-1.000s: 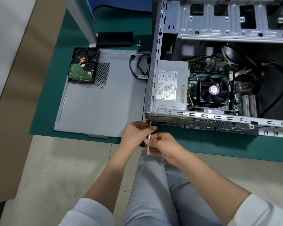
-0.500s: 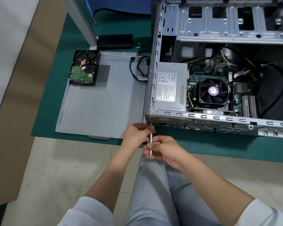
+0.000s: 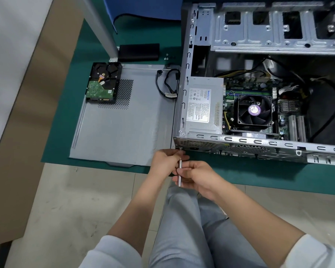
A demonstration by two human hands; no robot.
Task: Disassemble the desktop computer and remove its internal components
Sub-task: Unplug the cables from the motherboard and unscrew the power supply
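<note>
Clearly the work stood partway through: the grey steel desktop computer case (image 3: 259, 78) lay open on the green bench mat (image 3: 240, 171), and its flat grey side panel (image 3: 124, 124) rested at nine o'clock of it, already off. On that panel's far corner, at about ten o'clock, sat the black hard drive with its green circuit board (image 3: 103, 83), removed, with a loose black cable (image 3: 168, 85) just beside the case. Left inside were the grey boxed power supply (image 3: 203, 107), the black CPU cooler fan (image 3: 254, 111) at three o'clock of it, and the motherboard beneath. At the case's near corner, six o'clock of the power supply, the left hand (image 3: 165, 159) curled its fingers around the tip of the slim silver screwdriver (image 3: 179, 172), apparently steadying it on a rear screw, while the right hand (image 3: 199, 177) pinched the shaft lower down.
</note>
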